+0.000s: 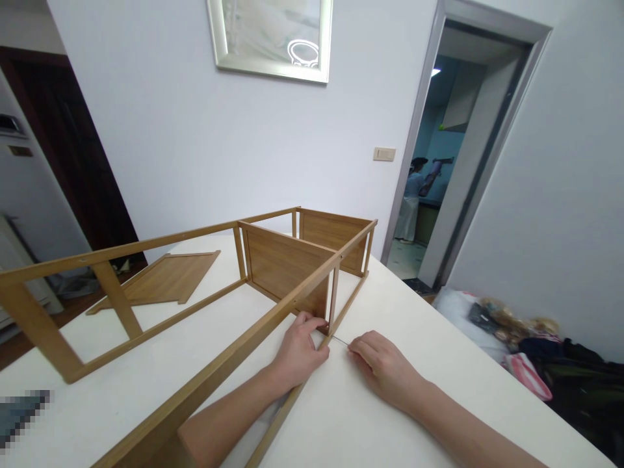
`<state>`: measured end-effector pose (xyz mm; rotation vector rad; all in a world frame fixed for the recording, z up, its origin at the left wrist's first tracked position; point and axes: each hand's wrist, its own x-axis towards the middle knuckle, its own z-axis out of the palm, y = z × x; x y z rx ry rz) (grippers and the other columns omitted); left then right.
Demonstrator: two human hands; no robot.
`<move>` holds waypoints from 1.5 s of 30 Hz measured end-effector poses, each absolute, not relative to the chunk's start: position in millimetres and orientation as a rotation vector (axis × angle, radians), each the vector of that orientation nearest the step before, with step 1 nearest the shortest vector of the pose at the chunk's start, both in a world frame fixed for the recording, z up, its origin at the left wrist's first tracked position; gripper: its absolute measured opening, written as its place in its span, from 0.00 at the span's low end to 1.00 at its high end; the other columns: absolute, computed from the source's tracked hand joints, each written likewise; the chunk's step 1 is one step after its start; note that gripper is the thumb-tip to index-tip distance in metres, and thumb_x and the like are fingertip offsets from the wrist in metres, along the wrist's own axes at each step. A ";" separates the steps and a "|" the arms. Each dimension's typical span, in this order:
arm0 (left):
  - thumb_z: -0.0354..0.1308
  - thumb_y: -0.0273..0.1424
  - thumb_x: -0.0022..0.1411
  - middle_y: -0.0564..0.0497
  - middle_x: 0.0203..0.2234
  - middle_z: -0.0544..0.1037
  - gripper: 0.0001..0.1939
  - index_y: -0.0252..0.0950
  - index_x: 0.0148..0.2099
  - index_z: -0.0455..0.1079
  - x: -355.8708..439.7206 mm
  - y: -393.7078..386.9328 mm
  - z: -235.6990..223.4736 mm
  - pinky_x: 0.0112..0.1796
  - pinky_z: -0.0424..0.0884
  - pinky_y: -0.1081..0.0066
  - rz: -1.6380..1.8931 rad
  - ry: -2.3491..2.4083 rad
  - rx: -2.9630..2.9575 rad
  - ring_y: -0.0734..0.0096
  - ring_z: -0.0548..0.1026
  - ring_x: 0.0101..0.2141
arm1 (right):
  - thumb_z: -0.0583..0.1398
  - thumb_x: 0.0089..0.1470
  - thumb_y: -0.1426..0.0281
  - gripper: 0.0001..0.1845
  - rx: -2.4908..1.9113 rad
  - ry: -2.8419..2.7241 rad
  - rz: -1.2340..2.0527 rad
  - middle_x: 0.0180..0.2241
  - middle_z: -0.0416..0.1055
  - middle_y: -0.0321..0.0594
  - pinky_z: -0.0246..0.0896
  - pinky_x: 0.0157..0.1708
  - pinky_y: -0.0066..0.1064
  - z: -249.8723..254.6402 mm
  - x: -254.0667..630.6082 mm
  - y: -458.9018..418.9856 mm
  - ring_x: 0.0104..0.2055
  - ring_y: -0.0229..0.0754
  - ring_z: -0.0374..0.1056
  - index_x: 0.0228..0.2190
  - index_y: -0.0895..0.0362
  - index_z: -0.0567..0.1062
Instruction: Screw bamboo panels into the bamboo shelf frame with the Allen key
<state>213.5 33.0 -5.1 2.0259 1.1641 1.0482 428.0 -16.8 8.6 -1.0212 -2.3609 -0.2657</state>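
Observation:
A wooden shelf frame (273,322) lies on its side on the white table (390,416), with shelf panels (287,263) set between its side rails. My left hand (299,348) reaches through the near side and grips the lower rail where a panel's corner meets it. To the right, my right hand (383,364) is closed, pinching a thin metal rod (340,340), possibly a hex key. The rod's far end points at the outer face of that rail, near my left fingers. Its end inside my right hand is hidden.
A loose wooden panel (168,278) lies on the table at the left, behind the frame. A pixelated dark object (19,413) is at the left edge. Clothes and bags (536,351) are piled at right. Beyond the doorway stands a person (412,195).

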 end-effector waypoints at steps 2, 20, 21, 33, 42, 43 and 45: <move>0.60 0.24 0.47 0.53 0.40 0.68 0.22 0.37 0.47 0.72 213.5 33.1 -4.9 0.30 0.70 0.72 1.045 1.160 2.015 0.82 0.67 0.22 | 0.50 0.64 0.73 0.09 -1.076 -2.362 -0.302 0.30 0.71 0.42 0.59 0.34 0.34 8.7 427.6 -17.9 0.33 0.41 0.65 0.37 0.58 0.70; 0.59 0.23 0.47 0.52 0.39 0.68 0.22 0.37 0.48 0.72 214.7 31.8 -3.3 0.30 0.70 0.73 1.051 1.181 2.026 0.81 0.67 0.22 | 0.48 0.64 0.72 0.15 -1.296 -2.420 -0.229 0.30 0.68 0.45 0.59 0.35 0.35 14.5 421.3 -18.5 0.35 0.44 0.63 0.32 0.59 0.72; 0.59 0.23 0.47 0.52 0.40 0.69 0.22 0.37 0.48 0.72 214.6 31.8 -3.6 0.30 0.70 0.73 1.052 1.180 2.028 0.81 0.67 0.22 | 0.48 0.64 0.72 0.15 -1.318 -2.403 -0.175 0.31 0.68 0.45 0.59 0.35 0.35 15.4 420.9 -18.2 0.35 0.44 0.63 0.32 0.58 0.72; 0.59 0.24 0.47 0.52 0.40 0.68 0.22 0.38 0.48 0.72 213.7 31.7 -2.3 0.29 0.70 0.74 1.039 1.187 2.024 0.82 0.66 0.22 | 0.52 0.59 0.66 0.13 -1.563 -2.062 0.424 0.31 0.74 0.40 0.58 0.32 0.31 16.0 421.7 -9.5 0.32 0.41 0.67 0.27 0.55 0.72; 0.59 0.22 0.46 0.53 0.40 0.68 0.22 0.38 0.47 0.72 214.0 32.9 -3.9 0.30 0.70 0.73 1.029 1.184 2.015 0.82 0.67 0.22 | 0.50 0.60 0.65 0.15 -1.517 -2.068 0.390 0.29 0.74 0.39 0.59 0.30 0.31 13.4 422.9 -8.6 0.30 0.41 0.67 0.26 0.55 0.72; 0.59 0.22 0.46 0.53 0.39 0.68 0.23 0.38 0.47 0.72 214.1 33.0 -4.2 0.30 0.70 0.73 1.029 1.182 2.014 0.82 0.67 0.22 | 0.50 0.60 0.65 0.15 -1.515 -2.068 0.381 0.29 0.74 0.39 0.59 0.30 0.31 12.3 423.1 -8.7 0.30 0.41 0.68 0.27 0.55 0.72; 0.58 0.22 0.46 0.53 0.39 0.67 0.23 0.38 0.47 0.72 214.4 32.9 -4.5 0.30 0.70 0.73 1.028 1.179 2.012 0.82 0.67 0.22 | 0.51 0.60 0.66 0.14 -1.500 -2.074 0.338 0.29 0.74 0.39 0.59 0.31 0.31 9.8 423.5 -9.2 0.31 0.41 0.68 0.28 0.55 0.72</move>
